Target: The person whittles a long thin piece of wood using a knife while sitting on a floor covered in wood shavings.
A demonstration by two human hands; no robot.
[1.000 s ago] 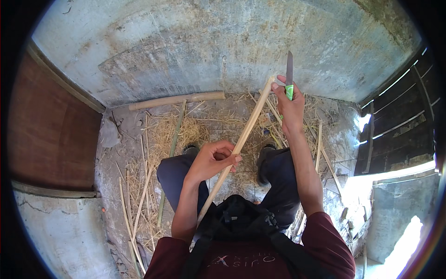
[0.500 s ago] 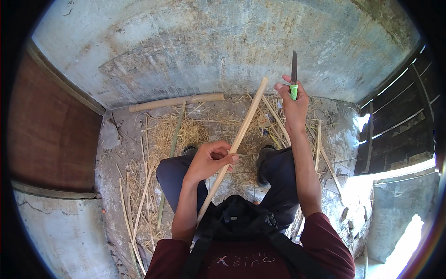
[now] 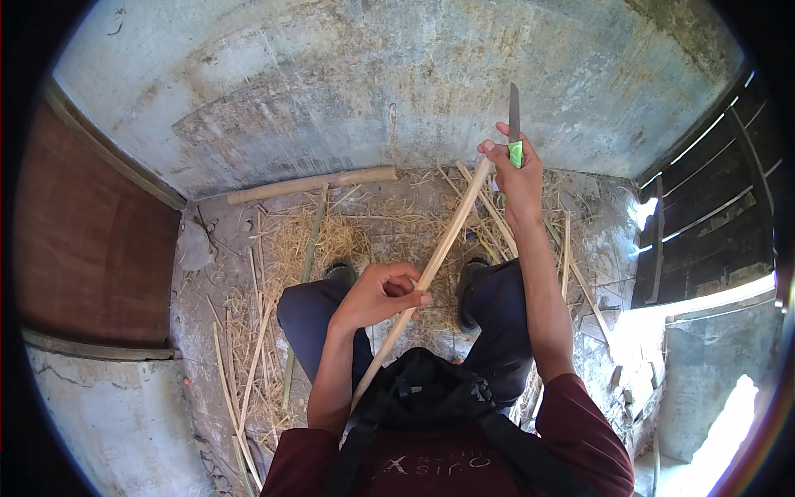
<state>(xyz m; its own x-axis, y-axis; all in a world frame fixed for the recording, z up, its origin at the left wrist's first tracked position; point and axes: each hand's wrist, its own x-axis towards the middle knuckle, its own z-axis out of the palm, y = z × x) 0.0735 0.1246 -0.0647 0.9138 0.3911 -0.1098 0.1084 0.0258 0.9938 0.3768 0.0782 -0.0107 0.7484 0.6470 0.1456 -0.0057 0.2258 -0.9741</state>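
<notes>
A long pale strip of split bamboo (image 3: 454, 228) slants from my lap up toward the right. Midway along it, my left hand (image 3: 383, 291) is closed, pinching it between thumb and fingers. Up at its far end is my right hand (image 3: 517, 170), closed around the green handle of a knife (image 3: 514, 120). The dark blade points away from me, toward the wall. My right thumb lies against or very close to the strip's tip; I cannot tell whether it touches.
A thick bamboo pole (image 3: 315, 184) lies along the foot of the stained wall (image 3: 356, 99). Straw-like shavings (image 3: 306, 236) and several thin strips litter the floor around my feet. A brown panel (image 3: 99, 224) stands at left, dark slats (image 3: 708, 224) at right.
My right hand has come left and slightly up with the knife, closer to the strip's far end. That end has swung a little to the right; my left hand stays nearly in place.
</notes>
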